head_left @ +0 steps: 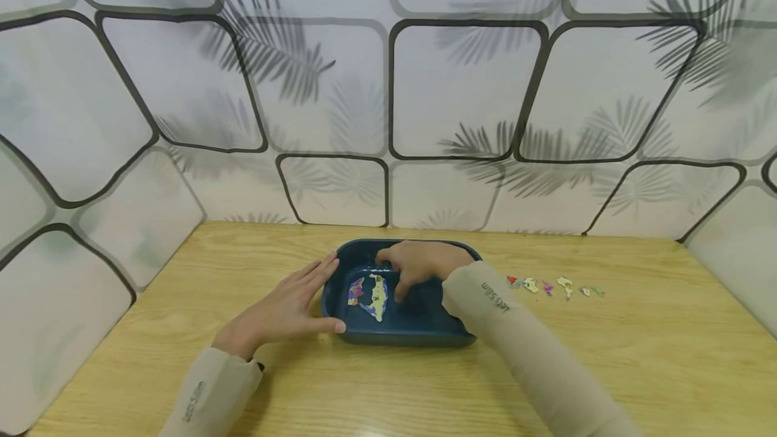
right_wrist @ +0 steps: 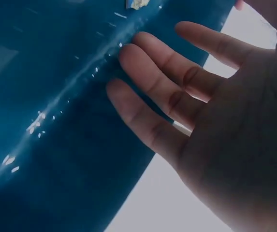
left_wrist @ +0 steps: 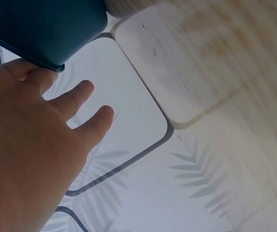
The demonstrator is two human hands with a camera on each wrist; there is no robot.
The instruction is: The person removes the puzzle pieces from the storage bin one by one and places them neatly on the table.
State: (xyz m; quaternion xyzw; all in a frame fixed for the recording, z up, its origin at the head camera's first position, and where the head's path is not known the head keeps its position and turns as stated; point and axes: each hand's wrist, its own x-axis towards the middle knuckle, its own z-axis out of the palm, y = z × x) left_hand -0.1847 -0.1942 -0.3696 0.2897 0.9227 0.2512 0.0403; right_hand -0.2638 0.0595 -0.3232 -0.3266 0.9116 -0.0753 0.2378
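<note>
A dark blue plastic basin [head_left: 400, 338] sits on the wooden table. My left hand [head_left: 285, 309] rests against its left rim, fingers spread, thumb at the near left corner; in the left wrist view the fingertips touch the rim. Inside the basin, toward the left, lie a pale-yellow-and-blue flat cutout piece [head_left: 378, 299] and a smaller purple-and-red flat piece [head_left: 355, 292]. My right hand [head_left: 425, 263] reaches over the far rim side, fingers pointing down into the basin. The right wrist view shows its fingers [right_wrist: 143, 67] apart, nothing between them, beside the glossy blue wall.
To the right of the basin several small flat colourful pieces lie in a row on the table, among them a yellowish one [head_left: 565, 285] and a purple one [head_left: 548, 288]. A patterned wall covering [head_left: 449, 93] closes off the back and sides of the table [head_left: 255, 255].
</note>
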